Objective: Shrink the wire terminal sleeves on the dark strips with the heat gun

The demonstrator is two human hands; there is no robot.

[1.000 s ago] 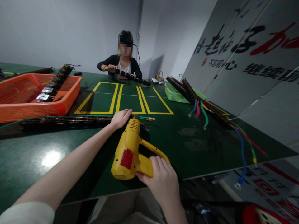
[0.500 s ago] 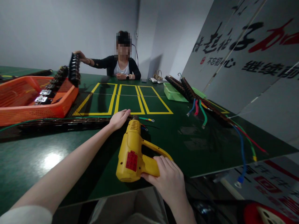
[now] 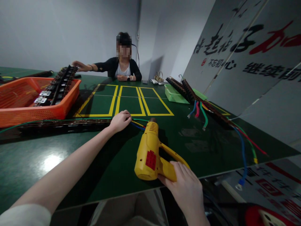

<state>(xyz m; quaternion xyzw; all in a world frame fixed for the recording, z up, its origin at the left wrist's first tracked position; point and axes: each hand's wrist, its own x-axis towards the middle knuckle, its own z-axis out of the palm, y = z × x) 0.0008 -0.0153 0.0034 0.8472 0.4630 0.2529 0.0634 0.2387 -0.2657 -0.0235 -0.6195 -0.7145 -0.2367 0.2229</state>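
My right hand [image 3: 185,185] is closed round the handle of a yellow heat gun [image 3: 148,153], whose nozzle points away from me. Beyond the nozzle, coloured wires [image 3: 138,123] run out from my left hand [image 3: 120,121]. That hand is closed on the wires at the right end of a long dark wired strip [image 3: 70,125], which lies on the green table. The nozzle sits over the far ends of the wires and hides them.
An orange basket [image 3: 58,110] with dark strips stands at left; a person's hand [image 3: 80,66] reaches to it from across the table. A green basket [image 3: 175,95] bears more strips at right, with coloured wires [image 3: 243,150] hanging over the edge.
My right hand has moved the heat gun to the right, uncovering more wire beside my left hand. The other person's hand has lowered a dark strip into the orange basket.
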